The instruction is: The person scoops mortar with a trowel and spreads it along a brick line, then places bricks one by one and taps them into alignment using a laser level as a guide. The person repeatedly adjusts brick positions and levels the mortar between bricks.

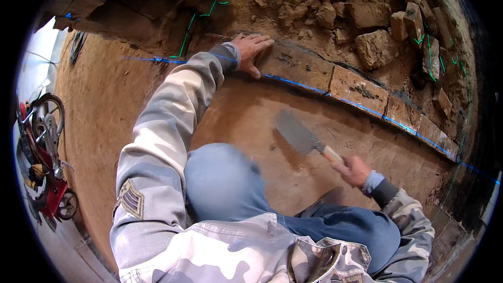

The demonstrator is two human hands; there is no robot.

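Note:
My left hand (250, 52) lies with fingers spread on the top of a brown brick (293, 66) at the left end of a laid row. My right hand (354, 171) is wrapped round the light handle of a trowel (297, 132), its grey blade pointing up and left over the earthen floor. More bricks (359, 90) continue the row to the right, with dark mortar (404, 97) along their far edge. A blue line of light runs along the row's near edge.
Broken bricks and stones (376, 48) lie heaped on loose earth beyond the row. A red motorcycle (50, 178) stands at the far left. Green lines of light mark the rubble and the dark recess. Brown floor (230, 120) stretches before my knees.

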